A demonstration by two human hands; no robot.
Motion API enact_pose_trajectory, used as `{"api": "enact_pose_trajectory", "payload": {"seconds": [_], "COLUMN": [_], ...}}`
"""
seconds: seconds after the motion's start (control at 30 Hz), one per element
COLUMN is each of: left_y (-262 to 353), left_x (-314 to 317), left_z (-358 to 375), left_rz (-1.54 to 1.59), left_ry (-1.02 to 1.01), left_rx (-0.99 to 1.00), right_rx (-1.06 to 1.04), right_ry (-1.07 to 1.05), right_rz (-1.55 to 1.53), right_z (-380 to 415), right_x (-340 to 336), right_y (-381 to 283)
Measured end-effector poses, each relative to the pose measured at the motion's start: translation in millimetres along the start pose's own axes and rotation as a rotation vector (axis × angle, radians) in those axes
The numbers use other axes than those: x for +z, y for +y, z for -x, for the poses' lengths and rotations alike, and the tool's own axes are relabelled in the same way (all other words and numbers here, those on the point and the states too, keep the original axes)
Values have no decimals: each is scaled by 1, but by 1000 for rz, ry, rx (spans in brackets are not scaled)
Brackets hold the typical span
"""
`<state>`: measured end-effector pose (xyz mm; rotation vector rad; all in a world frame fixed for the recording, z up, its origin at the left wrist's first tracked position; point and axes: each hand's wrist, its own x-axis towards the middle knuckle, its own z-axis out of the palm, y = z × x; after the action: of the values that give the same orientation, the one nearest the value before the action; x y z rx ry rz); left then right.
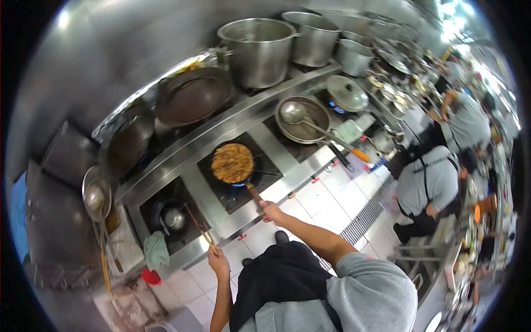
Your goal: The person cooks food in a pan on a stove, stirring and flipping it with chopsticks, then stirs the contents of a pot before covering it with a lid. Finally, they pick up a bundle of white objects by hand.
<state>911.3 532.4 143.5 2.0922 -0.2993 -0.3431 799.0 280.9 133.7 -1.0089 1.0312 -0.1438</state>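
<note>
My right hand [271, 212] is closed round the brown handle [254, 192] of a small black frying pan. The pan sits over the middle burner, where a blue flame shows under its near rim. A round, golden-brown layer of food [233, 163] fills it. In my left hand [219, 262] is a pair of long chopsticks [204, 232], closed on at their lower end. Their dark tips point up and left, over the front burner area and apart from the pan. Near them, a small shiny metal pot [173, 218] stands on the left burner.
A wide pan [286, 130] with a ladle [293, 112] in it occupies the right burner. Large stockpots [259, 55] line the back. A green cloth [156, 250] hangs at the stove's left corner. Several people in grey shirts [426, 180] work at right.
</note>
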Motion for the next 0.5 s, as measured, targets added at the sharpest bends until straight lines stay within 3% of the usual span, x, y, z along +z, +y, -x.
{"api": "enact_pose_trajectory", "payload": {"seconds": [0.17,0.23,0.27,0.5], "left_y": [20,11,22,15], "left_x": [13,24,21,28], "left_z": [-30,-40,-43,-62], "left_rz": [-67,-116,-172,-324], "left_ry": [-135,-48,-122,-206], "left_rx": [-37,211,110,136], "right_rx": [-23,-36,-19,39], "right_ry": [33,43,84,288], "right_rz": [-57,-42,-2,245], "right_z": [5,9,17,69], "right_x": [5,6,6,-45], "right_y": [2,4,1,75]}}
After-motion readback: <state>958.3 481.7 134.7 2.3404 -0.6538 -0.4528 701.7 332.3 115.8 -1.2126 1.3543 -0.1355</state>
